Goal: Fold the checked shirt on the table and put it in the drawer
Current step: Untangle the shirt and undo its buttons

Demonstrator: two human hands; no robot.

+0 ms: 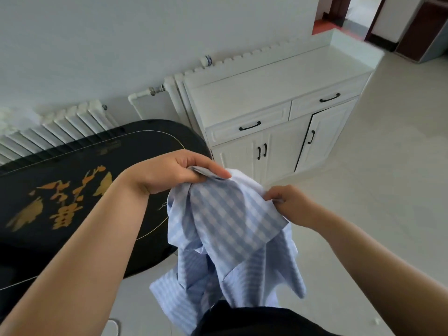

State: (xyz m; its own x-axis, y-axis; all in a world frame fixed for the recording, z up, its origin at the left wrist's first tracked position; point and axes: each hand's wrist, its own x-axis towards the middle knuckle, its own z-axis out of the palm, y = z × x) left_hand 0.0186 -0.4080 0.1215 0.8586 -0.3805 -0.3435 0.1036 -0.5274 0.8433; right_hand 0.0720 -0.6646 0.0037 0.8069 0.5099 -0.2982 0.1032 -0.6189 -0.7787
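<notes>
Shirt (pixel 225 229) held in the air beside table (pixel 72 190), unfolded, hanging loose. Left hand (pixel 174 173) and right hand (pixel 288 204) each pinch its top edge. Folding not begun; both drawers (pixel 249 127) closed.

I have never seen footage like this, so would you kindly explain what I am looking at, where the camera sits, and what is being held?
There is no machine here: a person wears a wide-angle camera on the head, looking down at their own bare arms. The left hand and right hand each pinch the blue checked shirt, which hangs in the air, unfolded, off the black table with gold markings at left. Behind stands a white cabinet whose drawers are closed, next to a radiator.
</notes>
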